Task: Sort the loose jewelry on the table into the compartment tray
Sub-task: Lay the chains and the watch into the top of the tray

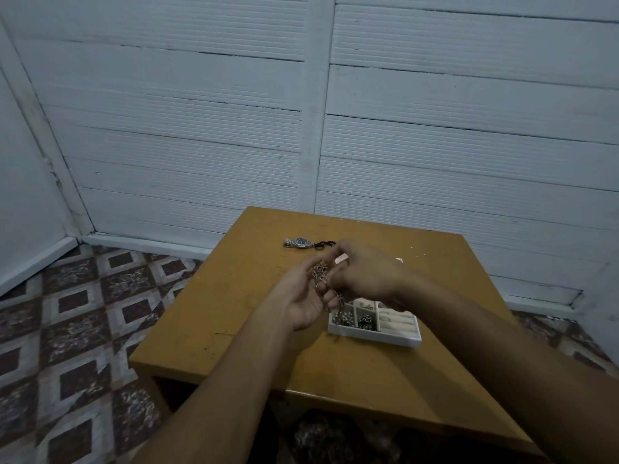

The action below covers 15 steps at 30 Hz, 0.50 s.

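counter [234, 329]: ochre top; carries the tray and watch
tray [375, 338]: white, on the counter's near right; beads and dark pieces in its left compartments
left hand [301, 298]: palm up; grip curled round the chain
right hand [365, 272]: grip pinching the same chain
chain [320, 274]: silver links, between both hands; tail hanging at the tray's left edge
watch [299, 243]: farther back; dark cord [324, 244] just beside it

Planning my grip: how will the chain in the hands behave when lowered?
Probably floppy: the chain bunches in the left hand and hangs slack toward the tray. Its open links look apt to snag or tangle; the right hand pinches it too.
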### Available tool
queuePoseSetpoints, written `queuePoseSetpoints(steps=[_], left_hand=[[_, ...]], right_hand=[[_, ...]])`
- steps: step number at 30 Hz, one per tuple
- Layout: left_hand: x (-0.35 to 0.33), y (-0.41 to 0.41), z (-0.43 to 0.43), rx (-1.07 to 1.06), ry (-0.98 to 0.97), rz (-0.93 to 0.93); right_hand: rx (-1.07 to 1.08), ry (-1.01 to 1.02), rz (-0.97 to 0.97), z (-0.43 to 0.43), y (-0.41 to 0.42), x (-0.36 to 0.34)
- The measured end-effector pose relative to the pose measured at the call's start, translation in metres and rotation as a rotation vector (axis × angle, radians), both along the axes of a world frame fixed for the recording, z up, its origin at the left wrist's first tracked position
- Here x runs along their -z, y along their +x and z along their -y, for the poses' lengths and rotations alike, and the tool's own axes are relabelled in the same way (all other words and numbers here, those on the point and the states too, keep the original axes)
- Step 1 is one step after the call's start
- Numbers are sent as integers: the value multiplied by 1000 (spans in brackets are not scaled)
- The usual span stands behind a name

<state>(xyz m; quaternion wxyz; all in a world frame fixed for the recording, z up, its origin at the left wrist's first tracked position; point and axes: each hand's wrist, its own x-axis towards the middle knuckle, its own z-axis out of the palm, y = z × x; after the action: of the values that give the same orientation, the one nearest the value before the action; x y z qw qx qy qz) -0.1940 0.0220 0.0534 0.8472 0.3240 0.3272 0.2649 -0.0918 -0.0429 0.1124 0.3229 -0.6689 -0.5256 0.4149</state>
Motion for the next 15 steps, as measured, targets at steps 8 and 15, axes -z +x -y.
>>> queuePoseSetpoints(steps=[8,15], left_hand=[[5,1,-24,-161,-131,184],[2,-7,-28,-216,-137,213]], right_hand=[[12,-96,-76,21,4,18],[-88,-30,197,26,16,13]])
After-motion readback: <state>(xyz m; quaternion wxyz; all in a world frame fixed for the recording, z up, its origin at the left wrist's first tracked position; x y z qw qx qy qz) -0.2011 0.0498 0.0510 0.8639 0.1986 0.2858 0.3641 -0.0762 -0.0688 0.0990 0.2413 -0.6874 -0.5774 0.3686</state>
